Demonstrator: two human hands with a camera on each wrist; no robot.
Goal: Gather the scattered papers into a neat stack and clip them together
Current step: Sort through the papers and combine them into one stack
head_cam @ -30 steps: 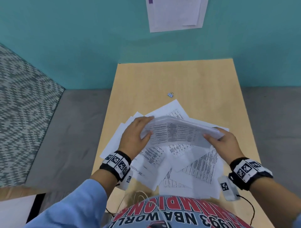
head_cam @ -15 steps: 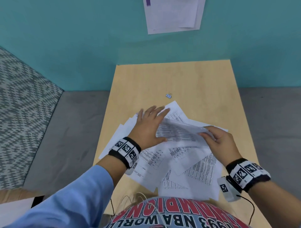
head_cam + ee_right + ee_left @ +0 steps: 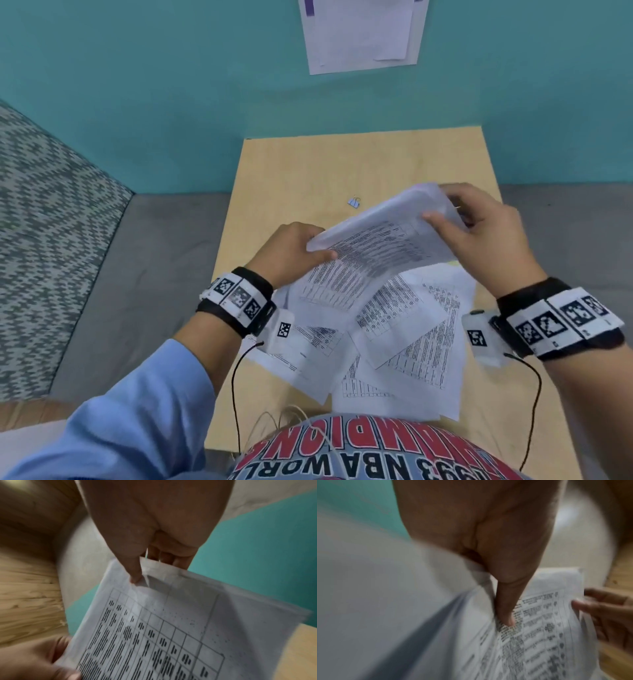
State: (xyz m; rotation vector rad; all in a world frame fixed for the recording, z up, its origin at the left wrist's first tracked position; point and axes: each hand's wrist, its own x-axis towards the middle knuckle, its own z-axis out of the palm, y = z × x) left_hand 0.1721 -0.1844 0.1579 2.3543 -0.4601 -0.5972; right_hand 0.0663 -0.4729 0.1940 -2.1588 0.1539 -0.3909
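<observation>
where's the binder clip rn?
Head view: the binder clip lies on the bare wooden table, apart from everything, just beyond the bundle of papers held in both hands and nearer its left-hand end.

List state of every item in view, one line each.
Held papers: lifted off the table, gripped at both ends, bowed.
Loose papers: scattered, overlapping, flat on table.
Binder clip: on table, unused.
Left hand: pinching held papers.
Right hand: pinching held papers.
Wall sheets: hanging.
</observation>
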